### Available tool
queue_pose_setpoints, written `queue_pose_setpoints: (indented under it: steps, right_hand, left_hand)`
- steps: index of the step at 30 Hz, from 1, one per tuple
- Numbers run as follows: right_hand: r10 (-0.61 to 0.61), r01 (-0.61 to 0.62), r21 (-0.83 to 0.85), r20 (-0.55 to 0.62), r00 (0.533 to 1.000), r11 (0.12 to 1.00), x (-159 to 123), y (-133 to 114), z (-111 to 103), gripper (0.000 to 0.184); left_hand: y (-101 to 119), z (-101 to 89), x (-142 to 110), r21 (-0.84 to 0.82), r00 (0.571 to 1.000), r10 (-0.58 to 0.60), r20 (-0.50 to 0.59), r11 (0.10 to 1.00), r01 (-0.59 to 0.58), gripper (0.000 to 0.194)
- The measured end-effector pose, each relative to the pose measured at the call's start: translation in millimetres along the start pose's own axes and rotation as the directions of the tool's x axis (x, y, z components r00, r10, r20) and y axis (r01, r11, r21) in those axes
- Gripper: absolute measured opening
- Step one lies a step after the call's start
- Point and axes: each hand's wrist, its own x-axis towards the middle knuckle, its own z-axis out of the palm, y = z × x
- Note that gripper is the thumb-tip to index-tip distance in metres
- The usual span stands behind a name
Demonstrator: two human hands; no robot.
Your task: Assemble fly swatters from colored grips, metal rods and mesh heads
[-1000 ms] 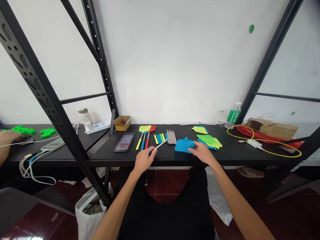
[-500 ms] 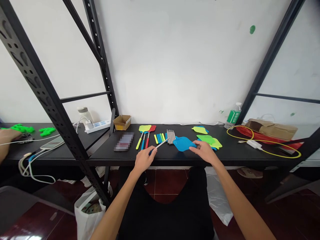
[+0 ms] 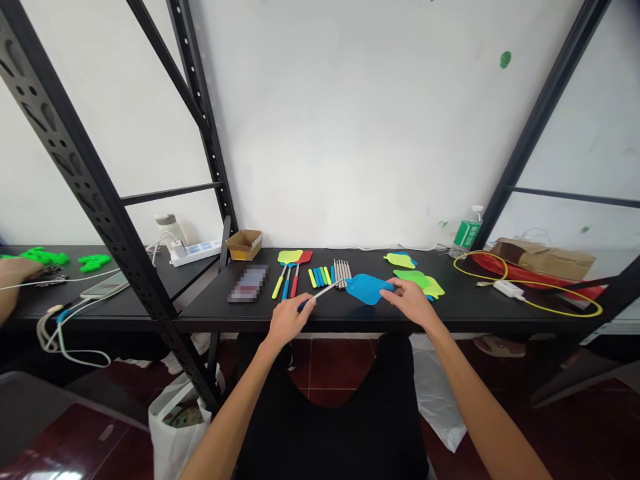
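Note:
My left hand [image 3: 286,319] is closed on a blue-handled metal rod [image 3: 318,295] that slants up to the right. My right hand [image 3: 411,301] pinches a blue swatter head [image 3: 367,288] just above the black shelf [image 3: 350,310], its narrow end meeting the rod's tip. Behind lie three finished swatters [image 3: 290,270], loose coloured handles [image 3: 320,275], a bundle of metal rods [image 3: 342,272] and green and yellow swatter heads [image 3: 419,280].
A small cardboard box [image 3: 243,244], a power strip [image 3: 195,253], a green-labelled bottle [image 3: 467,230], a yellow cable [image 3: 530,283] and a brown package [image 3: 543,257] sit on the shelves. Another person's hand [image 3: 13,280] shows at the far left. Black rack posts [image 3: 100,193] frame the space.
My right hand lifted the blue swatter head off the shelf and moved it left to the tip of the rod. My left hand has barely moved.

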Motion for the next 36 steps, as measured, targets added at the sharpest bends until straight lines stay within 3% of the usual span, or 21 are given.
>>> queue_pose_setpoints:
  steps: [36]
  right_hand:
    - [-0.001, 0.001, 0.006, 0.017, 1.0, 1.0, -1.4, -7.4, 1.3, 0.025]
  left_hand:
    - [-1.7, -1.6, 0.0, -0.052, 0.999, 0.038, -0.002, 0.998, -0.038, 0.047]
